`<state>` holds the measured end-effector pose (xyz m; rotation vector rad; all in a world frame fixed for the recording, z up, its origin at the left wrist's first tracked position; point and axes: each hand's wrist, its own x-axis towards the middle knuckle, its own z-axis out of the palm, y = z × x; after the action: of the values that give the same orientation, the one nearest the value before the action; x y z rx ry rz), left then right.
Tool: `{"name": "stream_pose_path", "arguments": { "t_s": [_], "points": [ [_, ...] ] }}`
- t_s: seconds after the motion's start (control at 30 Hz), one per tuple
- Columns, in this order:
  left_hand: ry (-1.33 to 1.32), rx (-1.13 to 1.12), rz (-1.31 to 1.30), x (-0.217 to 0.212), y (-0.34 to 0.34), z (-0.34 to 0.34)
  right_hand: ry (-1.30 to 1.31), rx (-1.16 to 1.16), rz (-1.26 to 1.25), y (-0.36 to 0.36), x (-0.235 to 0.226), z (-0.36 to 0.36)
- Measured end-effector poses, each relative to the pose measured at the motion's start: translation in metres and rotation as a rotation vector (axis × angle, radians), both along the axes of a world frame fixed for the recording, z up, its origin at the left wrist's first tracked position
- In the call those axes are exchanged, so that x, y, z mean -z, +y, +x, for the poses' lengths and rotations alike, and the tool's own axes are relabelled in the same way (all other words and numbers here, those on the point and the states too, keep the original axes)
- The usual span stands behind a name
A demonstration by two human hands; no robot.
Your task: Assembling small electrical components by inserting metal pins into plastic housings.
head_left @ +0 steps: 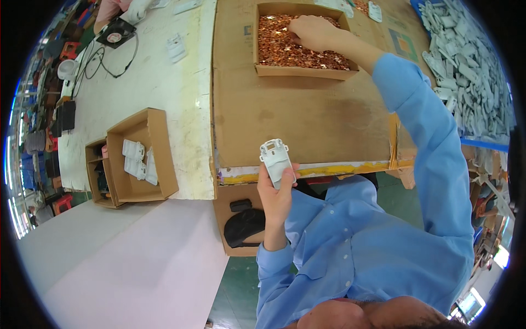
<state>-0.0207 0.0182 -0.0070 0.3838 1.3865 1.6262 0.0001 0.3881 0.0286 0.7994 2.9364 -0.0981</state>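
My left hand [277,198] is closed around a white plastic housing [278,163], thumb across its lower part. The housing is held upright just above the near edge of the cardboard-covered table, its moulded hollows showing. Stretched out to the far side, my right hand [316,33] dips into a shallow cardboard box [304,71] filled with small copper-coloured metal pieces [279,50]. Its fingers are bent together and touch the pieces. Whatever sits between those fingertips is hidden.
At the far right, a blue bin [485,144] holds a heap of white plastic housings [466,66]. On the left table [189,109] stands a cardboard box [171,159] with several white parts. Beyond it are a black fan [116,34] with a cable and a co-worker's gloved hand [137,10].
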Motion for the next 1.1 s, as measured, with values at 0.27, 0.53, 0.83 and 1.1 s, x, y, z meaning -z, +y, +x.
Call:
{"name": "stream_pose_path", "arguments": {
  "t_s": [0.27,0.53,0.83,1.1],
  "points": [
    [-0.015,-0.002,0.025,-0.007,-0.002,0.003,-0.193,0.171,0.017,-0.012,-0.021,-0.023],
    [0.007,0.001,0.035,-0.017,-0.009,0.016,-0.168,0.292,-0.053,-0.012,-0.022,-0.033],
    [0.02,-0.02,-0.001,-0.009,-0.016,0.022,-0.146,0.332,-0.08,-0.006,-0.026,-0.034],
    [0.034,0.003,-0.008,-0.009,-0.005,0.019,-0.19,0.379,-0.195,0.006,-0.021,-0.035]
  ]
}}
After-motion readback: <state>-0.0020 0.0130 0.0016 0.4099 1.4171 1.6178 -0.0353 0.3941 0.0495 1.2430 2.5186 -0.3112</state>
